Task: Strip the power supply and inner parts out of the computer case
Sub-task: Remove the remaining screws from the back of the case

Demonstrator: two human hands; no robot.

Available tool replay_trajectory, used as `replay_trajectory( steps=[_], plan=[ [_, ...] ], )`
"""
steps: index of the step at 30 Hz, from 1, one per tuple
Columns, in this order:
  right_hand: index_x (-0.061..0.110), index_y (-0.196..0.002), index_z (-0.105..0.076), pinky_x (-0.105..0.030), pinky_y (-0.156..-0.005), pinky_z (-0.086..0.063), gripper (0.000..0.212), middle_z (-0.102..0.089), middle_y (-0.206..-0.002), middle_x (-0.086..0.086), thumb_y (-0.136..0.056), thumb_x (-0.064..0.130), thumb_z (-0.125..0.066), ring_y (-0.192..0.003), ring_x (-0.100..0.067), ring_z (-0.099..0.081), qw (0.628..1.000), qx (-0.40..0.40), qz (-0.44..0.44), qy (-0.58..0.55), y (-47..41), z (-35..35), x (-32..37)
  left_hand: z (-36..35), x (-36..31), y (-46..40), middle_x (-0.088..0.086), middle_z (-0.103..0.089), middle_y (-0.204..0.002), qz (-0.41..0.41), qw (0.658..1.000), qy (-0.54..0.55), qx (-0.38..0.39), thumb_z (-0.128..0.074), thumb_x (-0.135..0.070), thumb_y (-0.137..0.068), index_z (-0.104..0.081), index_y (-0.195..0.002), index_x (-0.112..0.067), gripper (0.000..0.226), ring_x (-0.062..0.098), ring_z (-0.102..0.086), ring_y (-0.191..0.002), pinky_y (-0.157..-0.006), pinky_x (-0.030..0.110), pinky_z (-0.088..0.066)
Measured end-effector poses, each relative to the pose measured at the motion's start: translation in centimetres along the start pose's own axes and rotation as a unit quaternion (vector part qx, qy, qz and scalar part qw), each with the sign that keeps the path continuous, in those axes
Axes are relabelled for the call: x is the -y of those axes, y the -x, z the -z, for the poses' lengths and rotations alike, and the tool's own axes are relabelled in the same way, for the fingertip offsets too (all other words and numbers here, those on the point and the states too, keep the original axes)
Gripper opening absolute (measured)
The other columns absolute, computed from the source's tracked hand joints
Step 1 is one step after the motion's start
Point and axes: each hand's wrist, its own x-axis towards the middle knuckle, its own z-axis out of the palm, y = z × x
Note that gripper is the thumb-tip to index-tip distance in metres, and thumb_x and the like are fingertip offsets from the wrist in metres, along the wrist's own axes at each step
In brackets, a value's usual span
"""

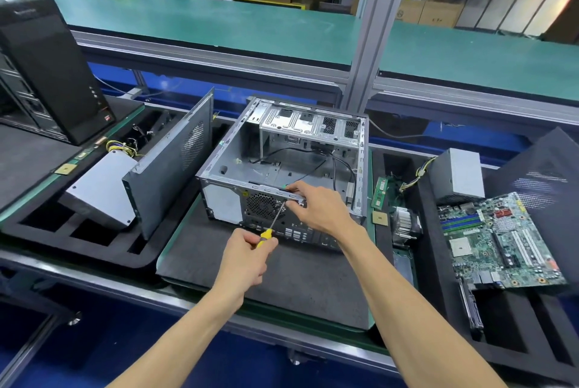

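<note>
An open grey computer case (pixel 238 149) lies on its side on a dark mat, its inside holding only loose black cables (pixel 313 165) and a drive cage. My left hand (pixel 247 257) grips a yellow-handled screwdriver (pixel 272 224) whose tip meets the case's rear panel beside the fan grille (pixel 263 204). My right hand (pixel 316 204) grips the rear top edge of the case, fingers curled over the rim. A grey power supply (pixel 456 173) sits on the right tray; another (pixel 103 190) lies on the left tray.
A motherboard (pixel 498 240), heatsink (pixel 404 224), memory stick (pixel 379 192) and CPU chip (pixel 379 218) lie at the right. The dark side panel (pixel 170 165) leans at the left. A black tower (pixel 47 68) stands far left. An aluminium post (pixel 372 30) rises behind the case.
</note>
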Motion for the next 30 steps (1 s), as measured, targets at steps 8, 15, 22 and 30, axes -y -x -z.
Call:
replay_trajectory(
  steps=[8,15,22,30],
  plan=[
    [0.032,-0.134,-0.054,-0.036,-0.088,-0.047,0.04,-0.073,-0.118,0.004,-0.098,0.049,-0.05,-0.102,-0.023,-0.068,1.0,-0.008,0.001,-0.01,-0.06,-0.2,-0.21,0.08,-0.36,0.2,0.012,-0.078,-0.096,0.127,0.98,0.134,0.079,-0.065,-0.027,-0.098,-0.061,-0.097,-0.005,0.023,0.01,-0.047,-0.045,-0.035,0.02,-0.031],
    [0.032,-0.133,-0.054,-0.037,-0.086,-0.048,0.039,-0.074,-0.114,0.002,-0.099,0.05,-0.048,-0.094,-0.024,-0.069,1.0,-0.008,0.0,-0.008,-0.03,-0.15,-0.16,-0.07,-0.55,0.57,0.003,-0.061,-0.066,0.194,0.939,0.236,0.156,-0.049,-0.034,-0.105,-0.062,-0.101,-0.002,0.035,0.008,-0.035,-0.042,-0.031,0.018,-0.024],
    [0.032,-0.132,-0.055,-0.035,-0.082,-0.047,0.039,-0.075,-0.107,0.002,-0.098,0.05,-0.05,-0.093,-0.023,-0.069,1.0,-0.007,-0.001,-0.014,-0.07,-0.16,-0.2,-0.13,-0.9,0.54,0.007,-0.05,-0.074,0.066,0.992,0.097,0.046,-0.07,-0.018,-0.093,-0.055,-0.091,-0.003,0.022,0.009,-0.032,-0.043,-0.034,0.02,-0.021],
    [0.032,-0.131,-0.055,-0.035,-0.085,-0.048,0.038,-0.075,-0.107,0.003,-0.099,0.051,-0.049,-0.092,-0.022,-0.069,1.0,-0.008,0.004,-0.017,-0.11,-0.18,-0.31,-0.19,-0.42,0.43,0.002,-0.07,-0.065,0.047,0.998,0.026,0.016,-0.059,-0.034,-0.101,-0.059,-0.095,-0.005,0.03,0.01,-0.038,-0.041,-0.034,0.021,-0.025]
  ],
)
